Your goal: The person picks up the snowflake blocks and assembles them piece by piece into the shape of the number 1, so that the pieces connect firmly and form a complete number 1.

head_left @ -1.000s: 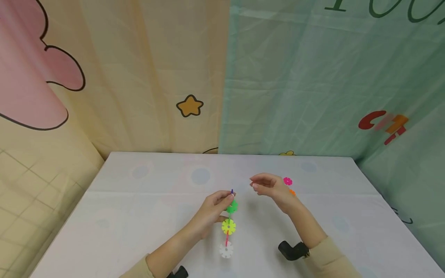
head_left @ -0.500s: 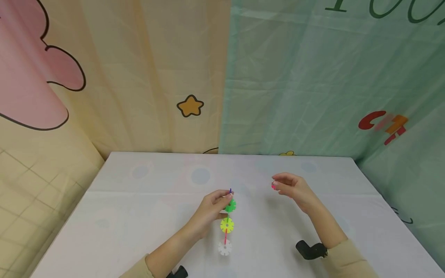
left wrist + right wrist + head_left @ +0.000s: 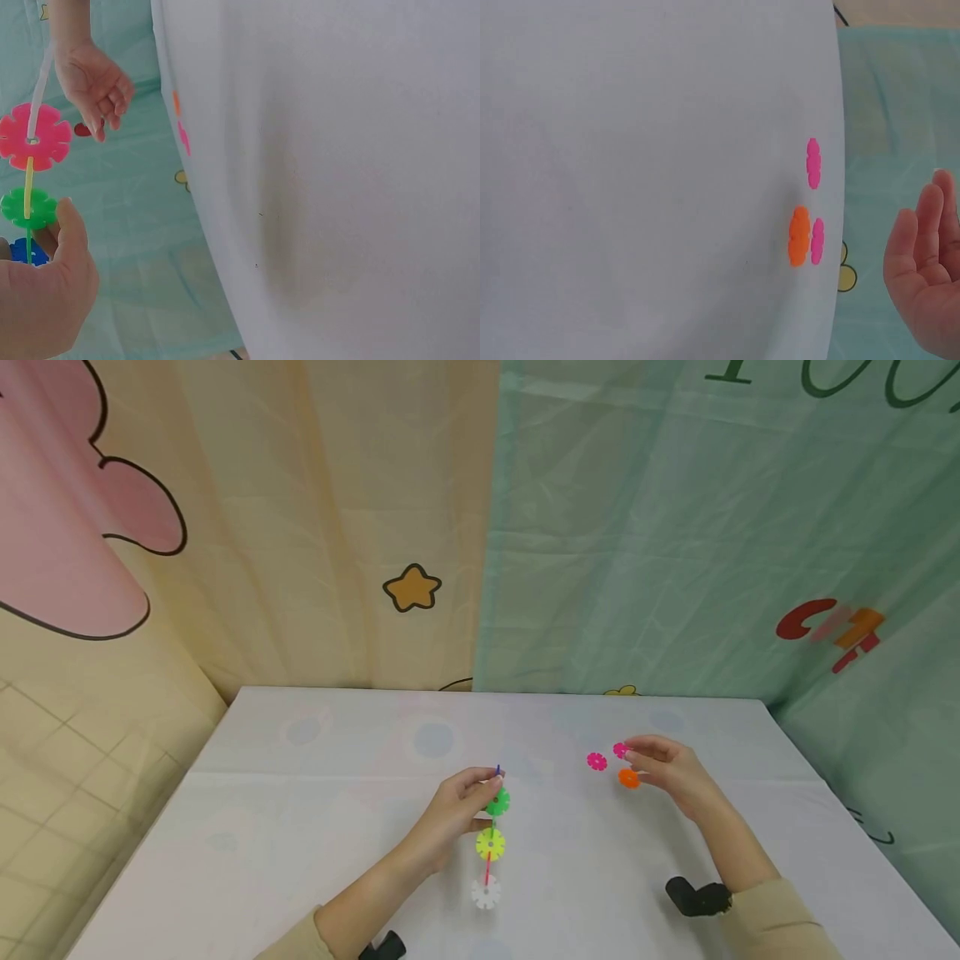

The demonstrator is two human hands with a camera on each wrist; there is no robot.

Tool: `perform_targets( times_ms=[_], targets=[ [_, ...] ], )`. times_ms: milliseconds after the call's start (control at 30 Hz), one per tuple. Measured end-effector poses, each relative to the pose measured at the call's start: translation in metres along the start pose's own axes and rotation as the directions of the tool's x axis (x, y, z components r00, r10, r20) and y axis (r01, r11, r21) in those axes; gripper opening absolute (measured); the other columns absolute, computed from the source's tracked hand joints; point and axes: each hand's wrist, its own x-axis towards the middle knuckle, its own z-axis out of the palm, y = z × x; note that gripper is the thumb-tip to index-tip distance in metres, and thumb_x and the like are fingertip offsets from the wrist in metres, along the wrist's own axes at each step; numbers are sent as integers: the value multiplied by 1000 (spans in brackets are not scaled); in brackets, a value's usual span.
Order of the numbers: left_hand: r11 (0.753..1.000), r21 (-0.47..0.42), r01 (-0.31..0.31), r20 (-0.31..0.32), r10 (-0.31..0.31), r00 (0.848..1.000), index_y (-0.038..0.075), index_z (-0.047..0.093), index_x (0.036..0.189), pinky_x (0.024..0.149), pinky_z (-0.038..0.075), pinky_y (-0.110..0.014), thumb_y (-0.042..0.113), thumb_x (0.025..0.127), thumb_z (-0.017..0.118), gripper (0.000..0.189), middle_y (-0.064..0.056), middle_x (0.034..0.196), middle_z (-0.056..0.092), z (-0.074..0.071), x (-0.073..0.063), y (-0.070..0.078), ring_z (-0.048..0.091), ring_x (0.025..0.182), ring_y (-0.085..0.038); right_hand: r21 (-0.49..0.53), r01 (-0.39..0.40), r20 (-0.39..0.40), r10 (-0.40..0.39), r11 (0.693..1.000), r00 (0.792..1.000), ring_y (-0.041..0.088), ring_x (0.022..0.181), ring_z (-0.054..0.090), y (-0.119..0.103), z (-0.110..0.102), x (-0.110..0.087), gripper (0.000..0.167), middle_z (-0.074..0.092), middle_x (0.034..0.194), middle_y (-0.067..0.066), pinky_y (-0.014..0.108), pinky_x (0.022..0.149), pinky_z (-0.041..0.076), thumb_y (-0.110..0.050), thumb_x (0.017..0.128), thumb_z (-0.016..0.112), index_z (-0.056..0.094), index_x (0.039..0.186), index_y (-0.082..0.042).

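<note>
My left hand [image 3: 459, 814] pinches the upper end of a chain of interlocked plastic snowflake discs [image 3: 491, 844]. Neighbouring discs stand crosswise, so some show face-on and others edge-on. White is lowest, followed by pink, yellow, two greens and blue at the fingertips. In the left wrist view the pink disc [image 3: 45, 137] faces the camera and fingers partly cover the blue disc [image 3: 31, 250]. My right hand [image 3: 675, 772] holds nothing, its fingers loosely bent beside an orange disc [image 3: 628, 778] and a pink disc [image 3: 619, 750]. Another pink disc [image 3: 597, 762] lies just left of these.
A white cloth with pale dots covers the table [image 3: 322, 868]. Beyond its back edge hang a beige curtain [image 3: 322, 527] and a green curtain [image 3: 637, 527]. A black wrist camera [image 3: 697, 897] sits on the right forearm.
My right hand has moved to the right across the loose discs, uncovering the left pink one and the orange one. My left hand and the chain have hardly moved.
</note>
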Motion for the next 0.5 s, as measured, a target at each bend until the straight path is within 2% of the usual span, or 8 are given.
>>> perform_targets(
  times_ms=[200,367,500],
  targets=[
    [1000,5,12,-16,-12,1000,-6,47,128,86,49,-45,31,96,53,49,-17,115,58,0,0,0,56,99,-21,-22,-25,-4,25,999,1000,16,94,59,9,-9,2,51,58,107,5,27,83,50,-20,93,58,42,130,10],
    [1000,10,23,-21,-22,1000,-5,47,129,87,48,-44,31,96,53,49,-19,116,58,0,1,-1,57,99,-21,-46,-103,-22,102,994,995,13,92,58,20,-12,5,50,56,108,9,23,80,50,-18,92,60,42,130,8],
    [1000,9,22,-17,-22,1000,-5,47,128,87,48,-44,31,96,52,49,-22,120,56,0,1,-2,57,99,-21,-79,-170,-72,165,982,984,15,89,57,28,-11,7,46,57,105,10,23,78,51,-15,91,61,46,127,8]
  ],
)
